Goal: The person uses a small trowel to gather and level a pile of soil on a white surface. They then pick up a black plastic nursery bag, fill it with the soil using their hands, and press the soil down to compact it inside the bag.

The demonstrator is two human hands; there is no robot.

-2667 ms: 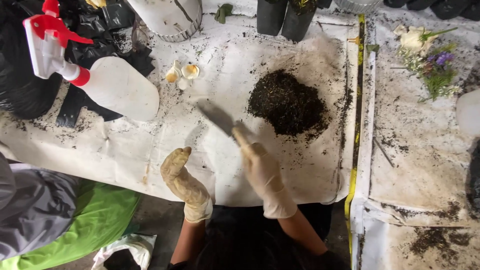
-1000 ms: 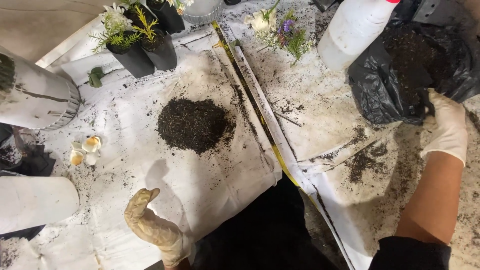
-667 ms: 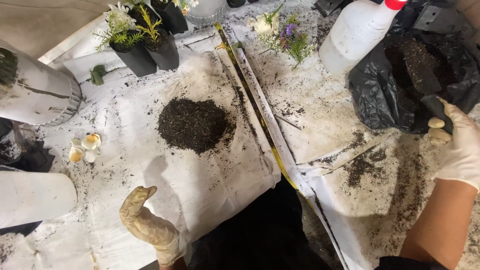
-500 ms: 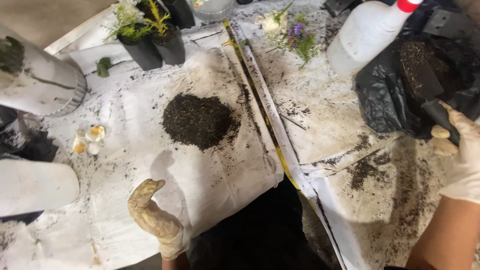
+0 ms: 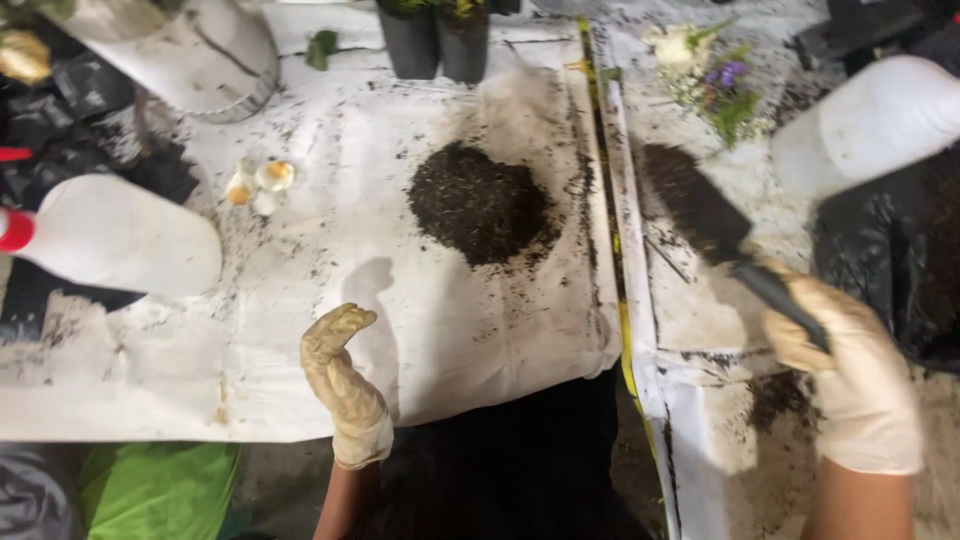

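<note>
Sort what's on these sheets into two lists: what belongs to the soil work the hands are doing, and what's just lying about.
In use:
- right hand, gloved, gripping the dark trowel loaded with soil
- soil pile on the white sheet
- black soil bag
- left hand, gloved, raised and empty

Lying about:
- white spray bottle
- small flower bunch
- two black pots
- shell-like bits

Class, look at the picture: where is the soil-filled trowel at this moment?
In the head view the trowel is right of centre, held by its dark handle in the gloved right hand, right of the soil pile and below the small flowers.
</note>
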